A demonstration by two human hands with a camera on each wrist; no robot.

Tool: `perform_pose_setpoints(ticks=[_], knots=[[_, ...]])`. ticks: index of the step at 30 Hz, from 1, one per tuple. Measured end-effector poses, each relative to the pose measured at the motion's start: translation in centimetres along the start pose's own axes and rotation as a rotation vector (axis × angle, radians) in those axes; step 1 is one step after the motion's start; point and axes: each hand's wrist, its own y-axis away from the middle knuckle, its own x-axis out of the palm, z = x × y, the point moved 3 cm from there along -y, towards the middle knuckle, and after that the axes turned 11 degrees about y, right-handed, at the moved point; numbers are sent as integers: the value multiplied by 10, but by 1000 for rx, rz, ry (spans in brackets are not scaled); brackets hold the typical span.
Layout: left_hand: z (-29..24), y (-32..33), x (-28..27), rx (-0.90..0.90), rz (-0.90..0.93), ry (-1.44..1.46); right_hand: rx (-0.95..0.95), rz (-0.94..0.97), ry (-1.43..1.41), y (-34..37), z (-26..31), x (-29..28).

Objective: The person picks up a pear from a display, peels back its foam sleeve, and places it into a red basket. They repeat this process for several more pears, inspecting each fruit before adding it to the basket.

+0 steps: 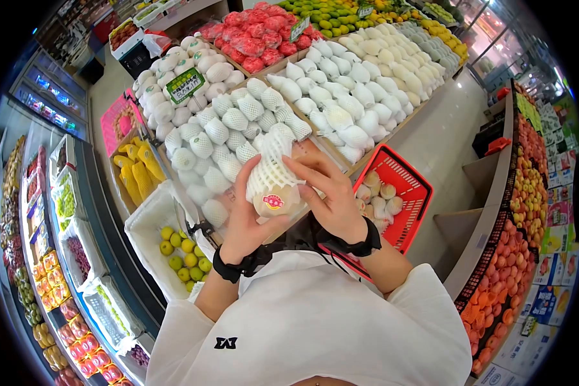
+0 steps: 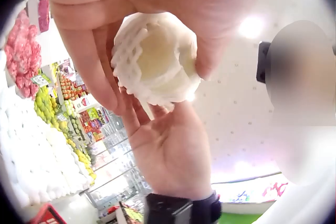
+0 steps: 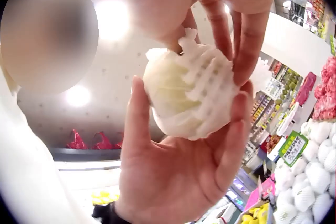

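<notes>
A pale round fruit with a red and yellow sticker (image 1: 272, 202) is held in front of the chest, partly covered by a white foam net (image 1: 271, 168). My left hand (image 1: 243, 215) grips its left side, fingers curled round it and thumb near the bottom. On the right, my right hand (image 1: 328, 196) pinches the net's edge with its fingertips. From below, the left wrist view shows the fruit's pale underside (image 2: 160, 58) between both hands. The net (image 3: 207, 90) wraps one side of the fruit in the right wrist view.
Rows of net-wrapped fruit (image 1: 228, 122) lie just beyond the hands. A red basket (image 1: 410, 212) holding several pale fruits is at the right. To the left are a white crate (image 1: 149, 222) of green-yellow fruit and a box of yellow fruit (image 1: 138, 172). A green price sign (image 1: 185, 85) stands behind.
</notes>
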Motion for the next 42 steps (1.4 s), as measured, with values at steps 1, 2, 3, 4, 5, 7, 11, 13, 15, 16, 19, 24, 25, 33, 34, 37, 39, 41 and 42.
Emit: perform_pose_setpoints(ticks=[1, 2, 3, 4, 5, 7, 11, 13, 15, 16, 19, 24, 25, 33, 34, 37, 39, 41, 42], knots=[[1, 0, -1, -7, 1, -17, -2, 2, 0, 1, 0, 0], [2, 0, -1, -6, -1, -16, 1, -19, 54, 3, -1, 0], [4, 0, 0, -13, -8, 9, 3, -39, 107, 5, -2, 0], [4, 0, 2, -21, -15, 33, 1, -36, 107, 6, -4, 1], [1, 1, 6, -20, -16, 33, -64, -90, 194, 6, -5, 1], [-4, 1, 15, -166, -71, 168, -130, -145, 281, 7, -3, 0], [1, 4, 19, -145, -60, 252, -26, -205, 269, 8, 3, -1], [1, 3, 19, -172, -100, 192, 27, -231, 215, 7, 4, 1], [0, 3, 21, -155, -141, 187, 68, -278, 130, 6, 3, 2], [-1, 4, 21, -139, -182, 182, 67, -278, 130, 6, 2, 2], [-4, 4, 24, -83, -232, 203, -67, -363, 167, 12, 5, 4], [-1, 9, 28, 20, -242, 194, -391, -439, 225, 24, 6, 6], [-3, 9, 27, 45, -244, 198, -395, -440, 217, 24, 6, 7], [-4, 10, 25, 216, -229, 80, -448, -448, 164, 31, 12, 22], [-4, 10, 26, 236, -229, 71, -448, -447, 165, 31, 13, 26], [-1, 13, 24, 263, -232, 22, -418, -460, 92, 34, 10, 35], [4, 14, 17, 269, -234, -21, -385, -445, 46, 38, 4, 41], [8, 14, 9, 287, -218, -226, -351, -429, -1, 38, -3, 42], [7, 14, 5, 287, -220, -225, -360, -398, -5, 34, -7, 41]])
